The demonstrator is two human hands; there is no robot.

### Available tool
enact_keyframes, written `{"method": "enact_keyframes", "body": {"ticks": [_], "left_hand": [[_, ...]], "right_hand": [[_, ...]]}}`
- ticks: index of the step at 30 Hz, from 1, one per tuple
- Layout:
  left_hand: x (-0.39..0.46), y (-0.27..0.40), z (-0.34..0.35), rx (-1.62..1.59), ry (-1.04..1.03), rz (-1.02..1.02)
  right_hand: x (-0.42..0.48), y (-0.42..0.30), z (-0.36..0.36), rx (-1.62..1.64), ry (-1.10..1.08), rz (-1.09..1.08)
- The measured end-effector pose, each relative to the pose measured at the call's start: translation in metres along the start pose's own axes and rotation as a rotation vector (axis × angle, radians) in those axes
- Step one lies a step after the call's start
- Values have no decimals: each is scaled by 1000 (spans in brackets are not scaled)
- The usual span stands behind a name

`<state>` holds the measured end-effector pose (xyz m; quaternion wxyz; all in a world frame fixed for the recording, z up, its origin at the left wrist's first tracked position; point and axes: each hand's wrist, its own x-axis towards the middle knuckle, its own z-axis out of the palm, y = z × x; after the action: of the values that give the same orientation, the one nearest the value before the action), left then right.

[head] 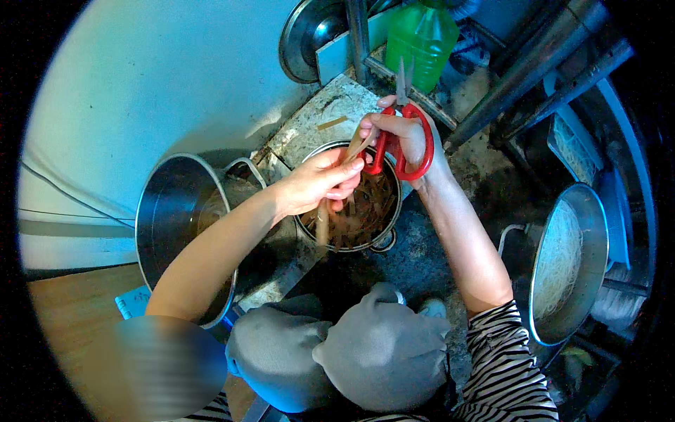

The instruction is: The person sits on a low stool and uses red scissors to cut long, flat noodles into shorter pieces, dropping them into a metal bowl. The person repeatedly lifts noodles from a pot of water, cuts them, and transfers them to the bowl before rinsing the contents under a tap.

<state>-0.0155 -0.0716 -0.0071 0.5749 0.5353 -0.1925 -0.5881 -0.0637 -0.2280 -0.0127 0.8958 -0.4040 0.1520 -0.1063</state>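
Observation:
Both my hands are raised over a metal pot [396,205] that holds many brown strip-like pieces [372,208]. Pinched in my left hand [316,182] is a long, flat tan strip [322,227], whose lower end hangs past the fingers towards the pot's near rim. My right hand [408,129] grips red-handled scissors [431,145], their blades pointing up and away from me. The fingertips of that hand also touch the strip's upper end. What the strip is made of I cannot tell. A short tan piece [332,123] lies on a stained pale slab [300,118] behind the pot.
A deep metal pot [182,174] stands at left, beneath my forearm. To the right is a metal basin [596,311] with pale thin noodle-like strands [560,258]. A green plastic jug [424,45], a metal lid [303,45] and dark metal posts [527,79] stand at the back.

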Motion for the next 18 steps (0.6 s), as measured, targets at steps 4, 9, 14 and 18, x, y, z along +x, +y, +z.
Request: {"method": "enact_keyframes", "body": {"ticks": [4, 9, 14, 18], "left_hand": [[-6, 4, -4, -48, 146, -170], [-14, 4, -19, -56, 235, -183], [-19, 10, -19, -107, 100, -287], [-17, 4, -17, -18, 14, -412]], "right_hand": [[-2, 10, -20, -189, 60, 22], [-43, 24, -52, 22, -187, 193], [-82, 39, -75, -332, -510, 270], [-83, 45, -71, -174, -564, 282]]}}
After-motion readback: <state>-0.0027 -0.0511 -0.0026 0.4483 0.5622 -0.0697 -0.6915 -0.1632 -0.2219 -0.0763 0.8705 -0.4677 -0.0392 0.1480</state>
